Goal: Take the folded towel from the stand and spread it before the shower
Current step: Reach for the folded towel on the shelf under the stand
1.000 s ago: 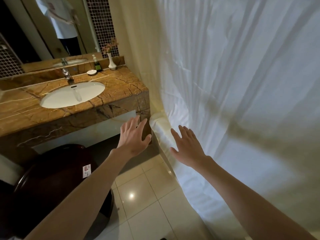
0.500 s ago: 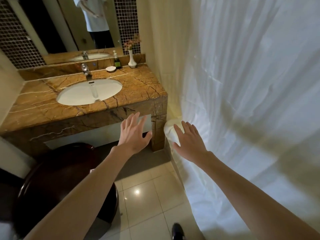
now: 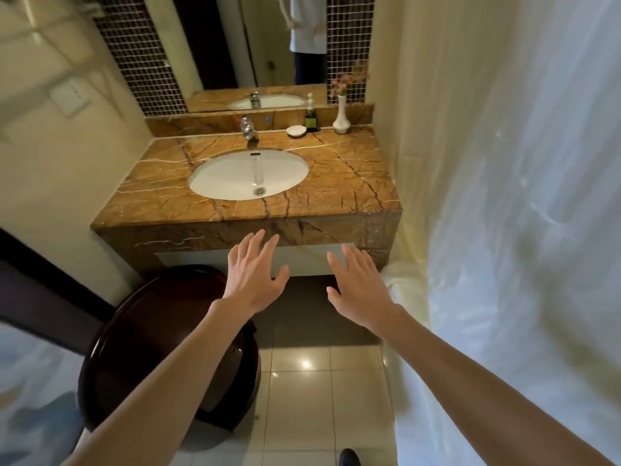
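Both hands hang empty in front of a bathroom counter (image 3: 353, 183), the task barely begun by the look of it. The left hand (image 3: 253, 274) and right hand (image 3: 361, 287) are held out palms down, fingers straight and fanned apart, gripping nothing and touching nothing. They hover side by side, apart, before the counter's front edge.

No folded towel and no stand can be made out in this view. Finding the towel, lifting it, and spreading it on the floor (image 3: 302, 398) before the shower all appear to remain.

A white rounded shape (image 3: 403, 280) bulges at the foot of the curtain (image 3: 504, 196), just beside the counter's front right corner. Whether it is a tub rim or cloth cannot be told.

The counter is polished brown marble, veined in white and black, with a thick square front edge. An oval white basin (image 3: 228, 176) is sunk in its middle, a chrome tap (image 3: 248, 127) behind it. Along the back edge stand a small white dish (image 3: 296, 130) and a dark pump bottle (image 3: 311, 117). A slim white vase (image 3: 341, 116) of pink flowers stands near the back right corner.

The curtain falls in thin, pale, translucent folds. A glossy, rounded, dark toilet lid (image 3: 151, 331) sits below the counter's left end. The floor is shiny cream tile.
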Demonstrator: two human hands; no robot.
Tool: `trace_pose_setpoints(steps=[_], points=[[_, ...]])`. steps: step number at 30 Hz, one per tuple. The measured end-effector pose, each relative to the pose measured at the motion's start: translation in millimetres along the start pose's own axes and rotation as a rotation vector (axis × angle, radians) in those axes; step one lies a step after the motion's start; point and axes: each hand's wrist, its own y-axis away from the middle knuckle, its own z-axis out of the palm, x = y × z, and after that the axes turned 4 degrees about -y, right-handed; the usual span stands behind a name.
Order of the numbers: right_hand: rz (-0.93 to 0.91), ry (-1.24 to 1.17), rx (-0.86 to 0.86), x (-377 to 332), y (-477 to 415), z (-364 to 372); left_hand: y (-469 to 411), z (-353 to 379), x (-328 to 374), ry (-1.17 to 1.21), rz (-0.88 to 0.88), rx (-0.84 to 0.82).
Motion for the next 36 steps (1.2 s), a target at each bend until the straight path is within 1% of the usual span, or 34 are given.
trace_pose_setpoints(steps=[6, 11, 19, 28, 36], points=[[-0.139, -0.018, -0.047, 2.0, -47.1, 10.2, -9.3, 3.5, -19.6, -0.023, -0.097, 0.002], [-0.237, -0.048, -0.073, -10.1, -93.6, 23.5, -23.2, 10.3, -45.5, -0.041, -0.172, 0.015], [-0.385, -0.016, -0.111, -28.8, -182.2, 48.7, -69.1, 32.8, -99.4, -0.050, -0.317, 0.030], [-0.541, -0.017, -0.163, -73.6, -274.5, 72.9, -106.5, 38.0, -168.4, -0.046, -0.470, 0.058], [-0.705, -0.018, -0.239, -114.7, -314.6, 104.1, -91.7, 44.3, -210.3, -0.038, -0.658, 0.068]])
